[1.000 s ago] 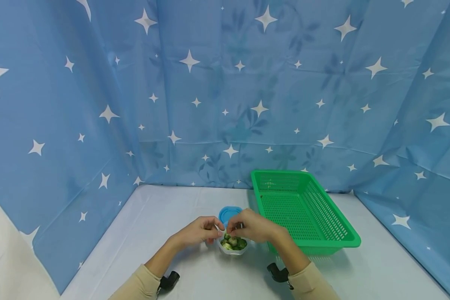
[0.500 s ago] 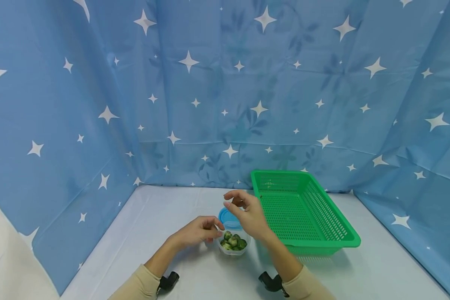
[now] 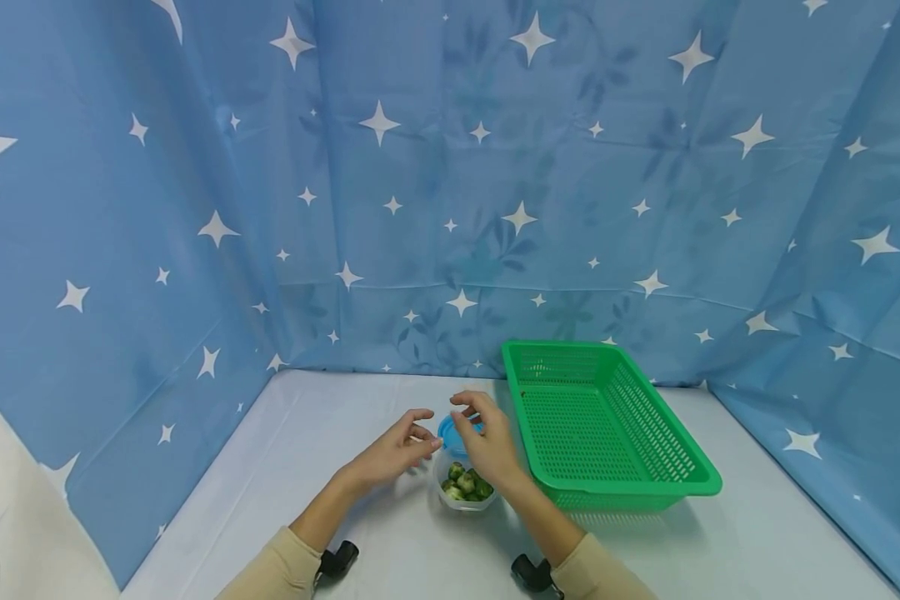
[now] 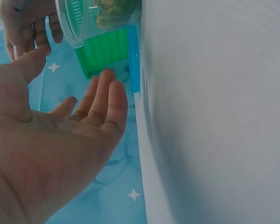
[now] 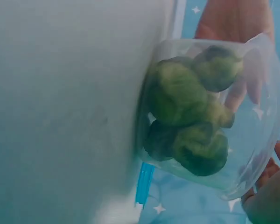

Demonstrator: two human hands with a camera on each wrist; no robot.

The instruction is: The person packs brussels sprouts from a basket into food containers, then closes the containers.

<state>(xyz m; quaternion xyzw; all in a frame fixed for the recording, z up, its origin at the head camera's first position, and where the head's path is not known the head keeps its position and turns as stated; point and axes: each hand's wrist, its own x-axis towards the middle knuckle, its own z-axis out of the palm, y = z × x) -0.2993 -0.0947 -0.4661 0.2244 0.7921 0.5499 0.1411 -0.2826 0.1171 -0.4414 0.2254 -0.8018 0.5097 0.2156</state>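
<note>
A small clear plastic container (image 3: 467, 505) stands on the table with several Brussels sprouts (image 3: 466, 481) inside. Behind it lies a blue lid (image 3: 450, 435), partly covered by my right hand. My left hand (image 3: 396, 450) hovers at the container's left, fingers spread and loosely bent, with nothing in them. In the left wrist view the palm of the left hand (image 4: 70, 126) shows bare, apart from the container wall. Over the lid and the container's right back side, my right hand (image 3: 489, 437) is raised with relaxed fingers and holds nothing. The right wrist view shows the sprouts (image 5: 186, 102) through the clear wall.
A large green plastic basket (image 3: 645, 485) with slotted walls stands to the right, close to my right forearm. White cloth covers the table (image 3: 330, 408). A blue curtain (image 3: 420, 208) with white stars hangs behind and at both sides.
My right hand has lifted from the sprouts and moved up and back over the lid. My left hand has left the container's rim, its fingers opening and rising slightly.
</note>
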